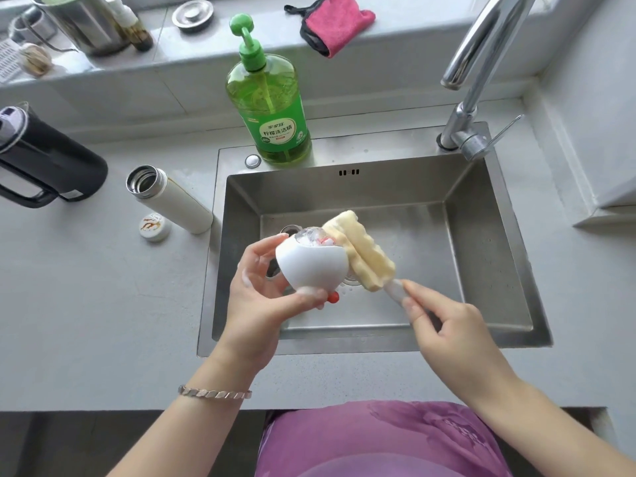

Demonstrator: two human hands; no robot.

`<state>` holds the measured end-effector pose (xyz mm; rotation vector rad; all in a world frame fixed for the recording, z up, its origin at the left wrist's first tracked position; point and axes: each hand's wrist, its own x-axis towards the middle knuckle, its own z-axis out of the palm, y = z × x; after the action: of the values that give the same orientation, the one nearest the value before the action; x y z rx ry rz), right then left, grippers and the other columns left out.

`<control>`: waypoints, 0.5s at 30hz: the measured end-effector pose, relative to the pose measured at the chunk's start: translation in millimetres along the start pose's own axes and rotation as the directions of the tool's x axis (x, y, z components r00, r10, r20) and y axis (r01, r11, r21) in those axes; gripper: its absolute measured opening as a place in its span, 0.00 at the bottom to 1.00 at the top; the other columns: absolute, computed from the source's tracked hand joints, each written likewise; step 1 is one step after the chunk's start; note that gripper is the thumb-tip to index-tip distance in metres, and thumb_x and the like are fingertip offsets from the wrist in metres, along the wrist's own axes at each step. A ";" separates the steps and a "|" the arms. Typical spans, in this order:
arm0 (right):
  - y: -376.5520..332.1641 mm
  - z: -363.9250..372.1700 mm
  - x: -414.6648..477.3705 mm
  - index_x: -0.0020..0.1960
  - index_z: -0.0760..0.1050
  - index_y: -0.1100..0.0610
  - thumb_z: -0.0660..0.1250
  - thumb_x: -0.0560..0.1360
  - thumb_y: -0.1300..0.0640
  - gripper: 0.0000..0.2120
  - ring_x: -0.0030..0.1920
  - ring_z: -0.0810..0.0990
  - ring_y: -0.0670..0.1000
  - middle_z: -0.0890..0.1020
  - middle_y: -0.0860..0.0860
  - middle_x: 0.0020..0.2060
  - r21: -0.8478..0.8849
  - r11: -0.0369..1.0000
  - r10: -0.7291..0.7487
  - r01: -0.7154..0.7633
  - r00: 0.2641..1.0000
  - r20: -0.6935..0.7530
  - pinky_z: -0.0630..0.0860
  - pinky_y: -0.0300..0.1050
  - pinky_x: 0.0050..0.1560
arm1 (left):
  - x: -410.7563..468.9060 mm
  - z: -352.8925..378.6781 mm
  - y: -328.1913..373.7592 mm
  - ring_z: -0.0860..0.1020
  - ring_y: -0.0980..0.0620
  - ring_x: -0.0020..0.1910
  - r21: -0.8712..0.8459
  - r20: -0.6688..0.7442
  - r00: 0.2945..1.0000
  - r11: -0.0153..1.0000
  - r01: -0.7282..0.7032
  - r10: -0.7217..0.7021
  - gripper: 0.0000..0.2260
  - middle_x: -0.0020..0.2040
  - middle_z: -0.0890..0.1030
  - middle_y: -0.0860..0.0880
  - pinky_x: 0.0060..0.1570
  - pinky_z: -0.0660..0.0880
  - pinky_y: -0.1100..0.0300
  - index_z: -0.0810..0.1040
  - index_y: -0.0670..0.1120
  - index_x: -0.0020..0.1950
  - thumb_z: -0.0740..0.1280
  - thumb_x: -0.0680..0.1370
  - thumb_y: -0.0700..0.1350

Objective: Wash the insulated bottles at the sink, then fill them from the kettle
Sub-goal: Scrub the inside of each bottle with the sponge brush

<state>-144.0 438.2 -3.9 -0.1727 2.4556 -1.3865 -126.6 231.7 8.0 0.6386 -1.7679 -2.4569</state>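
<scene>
A white bottle lid [311,266] is held over the steel sink [481,235], left hand [261,290] fingers clamped around it, right hand [447,325] fingers pinching a yellow sponge brush [361,249] against it; an open white insulated bottle [172,199] stands on the table [86,304] beside a black kettle [44,160]

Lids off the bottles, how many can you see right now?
2: a round white lid on the counter beside the open white bottle, and a white bottle lid in the left hand over the sink.

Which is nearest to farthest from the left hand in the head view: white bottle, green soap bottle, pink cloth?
From the left hand:
1. white bottle, lidless, on the counter left of the sink.
2. green soap bottle, on the sink's back edge.
3. pink cloth, on the sill behind.
</scene>
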 end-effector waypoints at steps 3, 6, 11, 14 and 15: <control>7.2 -3.2 2.3 0.58 0.77 0.47 0.61 0.78 0.59 0.13 0.25 0.68 0.46 0.75 0.48 0.26 -0.098 0.993 0.064 -0.058 0.996 0.060 0.64 0.39 0.29 | 3.6 -1.5 -0.9 0.81 0.44 0.50 0.095 -0.018 0.998 0.994 0.058 -0.057 0.31 0.58 0.76 0.45 0.38 0.81 0.45 0.78 0.54 0.54 0.77 0.52 0.40; 12.4 -14.2 11.5 0.63 0.75 0.54 0.60 0.78 0.57 0.15 0.42 0.80 0.52 0.84 0.53 0.42 -0.151 0.976 0.159 -0.156 0.987 0.010 0.73 0.48 0.47 | 5.1 -5.4 -0.2 0.81 0.48 0.53 0.231 -0.034 0.998 0.971 0.067 -0.061 0.30 0.58 0.76 0.44 0.40 0.81 0.52 0.79 0.61 0.54 0.78 0.53 0.45; -11.2 -12.1 21.2 0.50 0.76 0.45 0.60 0.79 0.59 0.11 0.20 0.64 0.42 0.76 0.48 0.27 0.303 0.922 0.232 -0.239 0.971 0.059 0.61 0.32 0.22 | 1.6 -0.6 0.4 0.75 0.61 0.53 0.585 -0.021 0.999 0.811 -0.012 0.030 0.36 0.53 0.75 0.57 0.44 0.76 0.67 0.69 0.68 0.58 0.79 0.57 0.43; -25.1 -0.7 31.4 0.49 0.77 0.56 0.64 0.76 0.54 0.06 0.17 0.59 0.42 0.80 0.56 0.35 0.408 0.847 0.300 -0.341 0.940 0.163 0.57 0.32 0.18 | -3.2 10.6 -0.5 0.72 0.62 0.54 0.732 0.089 0.994 0.673 -0.105 0.058 0.44 0.54 0.73 0.60 0.54 0.74 0.62 0.61 0.64 0.67 0.79 0.59 0.44; -27.9 2.1 34.4 0.47 0.77 0.59 0.66 0.74 0.52 0.10 0.18 0.59 0.42 0.78 0.56 0.34 0.412 0.843 0.289 -0.346 0.937 0.197 0.56 0.32 0.19 | -5.2 14.5 -1.7 0.71 0.60 0.56 0.761 0.144 0.987 0.629 -0.157 0.072 0.44 0.54 0.72 0.61 0.57 0.73 0.59 0.60 0.61 0.70 0.79 0.60 0.43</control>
<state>-177.1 413.1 11.6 0.2371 1.8917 -1.6682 -126.6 246.7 11.8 0.3886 -2.8043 -1.5555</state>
